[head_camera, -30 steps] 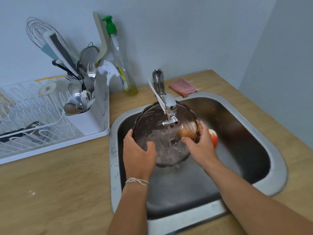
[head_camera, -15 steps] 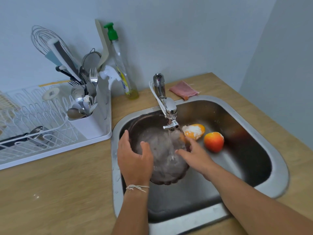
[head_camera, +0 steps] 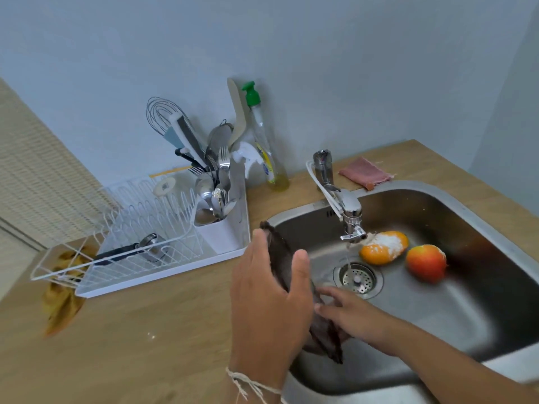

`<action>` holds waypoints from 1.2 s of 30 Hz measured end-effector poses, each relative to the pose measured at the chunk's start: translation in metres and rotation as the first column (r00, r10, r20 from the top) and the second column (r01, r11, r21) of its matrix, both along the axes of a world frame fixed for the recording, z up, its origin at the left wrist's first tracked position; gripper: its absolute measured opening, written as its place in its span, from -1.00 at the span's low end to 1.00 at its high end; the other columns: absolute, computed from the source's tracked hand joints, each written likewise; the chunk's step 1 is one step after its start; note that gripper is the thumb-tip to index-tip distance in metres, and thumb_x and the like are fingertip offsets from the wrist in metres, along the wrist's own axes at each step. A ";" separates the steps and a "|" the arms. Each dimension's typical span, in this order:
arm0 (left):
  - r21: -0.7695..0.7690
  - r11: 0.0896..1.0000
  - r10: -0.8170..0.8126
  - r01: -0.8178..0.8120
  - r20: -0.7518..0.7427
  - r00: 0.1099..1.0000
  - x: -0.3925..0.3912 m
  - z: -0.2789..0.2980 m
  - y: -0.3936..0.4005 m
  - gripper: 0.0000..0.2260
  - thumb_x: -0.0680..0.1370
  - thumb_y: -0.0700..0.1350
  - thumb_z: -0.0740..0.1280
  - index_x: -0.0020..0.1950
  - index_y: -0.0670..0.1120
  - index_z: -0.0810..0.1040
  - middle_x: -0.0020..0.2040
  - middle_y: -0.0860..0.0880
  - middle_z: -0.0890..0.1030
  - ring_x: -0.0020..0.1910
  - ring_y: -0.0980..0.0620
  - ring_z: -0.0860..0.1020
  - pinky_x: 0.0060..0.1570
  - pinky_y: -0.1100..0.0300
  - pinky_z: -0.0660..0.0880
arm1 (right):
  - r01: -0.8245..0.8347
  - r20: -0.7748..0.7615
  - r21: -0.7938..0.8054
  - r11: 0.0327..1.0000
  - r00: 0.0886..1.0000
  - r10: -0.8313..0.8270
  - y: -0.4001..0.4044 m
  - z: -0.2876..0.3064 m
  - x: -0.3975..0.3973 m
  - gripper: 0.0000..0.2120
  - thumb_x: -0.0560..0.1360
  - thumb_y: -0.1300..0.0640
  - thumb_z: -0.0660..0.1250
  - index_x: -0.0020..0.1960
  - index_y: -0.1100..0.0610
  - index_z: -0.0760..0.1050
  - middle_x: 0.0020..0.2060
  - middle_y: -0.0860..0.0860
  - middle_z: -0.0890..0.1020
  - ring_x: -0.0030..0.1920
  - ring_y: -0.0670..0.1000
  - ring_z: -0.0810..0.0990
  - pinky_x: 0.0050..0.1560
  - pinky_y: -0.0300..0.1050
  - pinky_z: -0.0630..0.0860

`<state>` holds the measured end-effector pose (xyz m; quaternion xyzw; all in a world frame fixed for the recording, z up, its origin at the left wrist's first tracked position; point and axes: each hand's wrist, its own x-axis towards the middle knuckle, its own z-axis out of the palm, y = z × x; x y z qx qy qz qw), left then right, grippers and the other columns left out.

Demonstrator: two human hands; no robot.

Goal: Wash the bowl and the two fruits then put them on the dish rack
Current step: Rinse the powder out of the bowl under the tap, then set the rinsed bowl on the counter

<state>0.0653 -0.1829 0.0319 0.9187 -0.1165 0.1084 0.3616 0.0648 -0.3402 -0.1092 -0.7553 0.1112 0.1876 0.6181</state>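
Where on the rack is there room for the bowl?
The wire slots between the cutlery holder and the dark-handled tool look bare. The holder itself is crammed. The bowl is held in both hands.

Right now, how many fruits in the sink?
2. An orange one with white foam sits just right of the tap; a red-orange one lies right of it. None looks hidden.

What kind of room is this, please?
Most likely a home kitchen. A steel sink with a running tap is set into a wooden counter, and beside it stands a white dish rack with cutlery and a soap bottle.
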 end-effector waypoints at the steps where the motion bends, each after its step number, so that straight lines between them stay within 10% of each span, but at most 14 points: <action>1: 0.051 0.996 -0.067 0.066 0.020 0.998 -0.004 0.007 0.001 -0.33 0.52 0.35 0.10 0.54 0.03 0.28 0.50 0.13 0.35 0.50 0.09 0.28 0.50 0.07 0.23 | 0.003 -0.010 0.003 1.000 1.000 -0.003 0.007 0.002 0.000 -0.79 0.64 0.12 0.28 0.27 0.00 0.50 -0.33 -0.14 0.70 -0.31 -0.17 0.67 -0.31 -0.25 0.57; 7: 0.160 0.981 -0.111 0.109 0.005 0.994 -0.024 0.021 0.030 -0.16 0.39 0.47 -0.05 0.61 0.18 -0.10 0.56 0.36 -0.10 0.51 0.44 -0.13 0.31 0.60 -0.22 | 0.240 0.150 -0.014 0.971 0.960 -0.235 0.033 0.023 0.012 -0.82 0.61 0.04 0.30 0.17 -0.16 0.40 -0.02 -0.20 0.62 -0.03 -0.16 0.61 -0.02 -0.27 0.56; 10: 0.166 0.983 0.073 -0.073 0.009 0.997 -0.024 0.016 0.063 -0.13 0.39 0.44 0.03 0.63 0.07 0.01 0.59 0.22 0.10 0.55 0.25 0.10 0.41 0.39 0.02 | 0.311 0.252 -0.142 0.940 0.930 -0.269 0.033 0.037 0.010 -0.51 0.57 -0.02 0.33 0.47 -0.06 0.34 0.32 -0.10 0.51 0.30 -0.08 0.50 0.34 -0.04 0.45; 15: 0.126 0.941 0.335 -0.316 -0.192 0.922 -0.019 -0.020 0.125 -0.22 0.43 0.42 0.13 0.52 -0.01 0.33 0.43 0.00 0.46 0.35 0.00 0.46 0.37 0.03 0.40 | 0.240 0.348 -0.250 0.938 0.926 -0.144 0.051 0.065 0.000 -0.45 0.56 -0.02 0.34 0.52 -0.02 0.32 0.34 -0.10 0.48 0.35 -0.07 0.44 0.39 -0.01 0.41; 27: 0.103 0.853 0.517 -0.511 -0.301 0.802 -0.002 -0.055 0.203 -0.40 0.57 0.18 0.26 0.48 -0.18 0.40 0.43 -0.15 0.48 0.39 -0.13 0.44 0.38 0.01 0.35 | -0.062 0.401 -0.132 0.989 0.910 0.110 0.093 0.061 -0.006 -0.45 0.57 -0.04 0.33 0.52 -0.21 0.27 0.27 -0.23 0.56 0.14 -0.22 0.60 0.21 -0.15 0.55; 32: -0.078 0.857 0.514 -0.510 0.050 0.856 -0.020 -0.022 0.175 -0.52 0.56 0.11 0.29 0.40 -0.11 0.49 0.44 -0.06 0.46 0.49 -0.07 0.34 0.45 0.00 0.27 | -0.086 0.396 -0.125 0.988 0.909 0.129 0.071 0.064 -0.003 -0.58 0.61 0.04 0.29 0.44 -0.20 0.35 0.28 -0.34 0.50 0.13 -0.35 0.53 0.03 -0.37 0.46; 36: -0.222 0.964 0.205 -0.147 0.264 0.943 -0.035 -0.014 0.088 -0.69 0.52 0.08 0.30 0.18 -0.02 0.59 0.23 0.02 0.58 0.32 0.02 0.49 0.33 0.09 0.37 | 0.107 0.455 -0.253 0.962 0.890 0.021 0.006 0.049 -0.007 -0.75 0.58 0.16 0.35 0.21 -0.08 0.59 0.08 -0.19 0.66 0.03 -0.21 0.60 -0.03 -0.34 0.50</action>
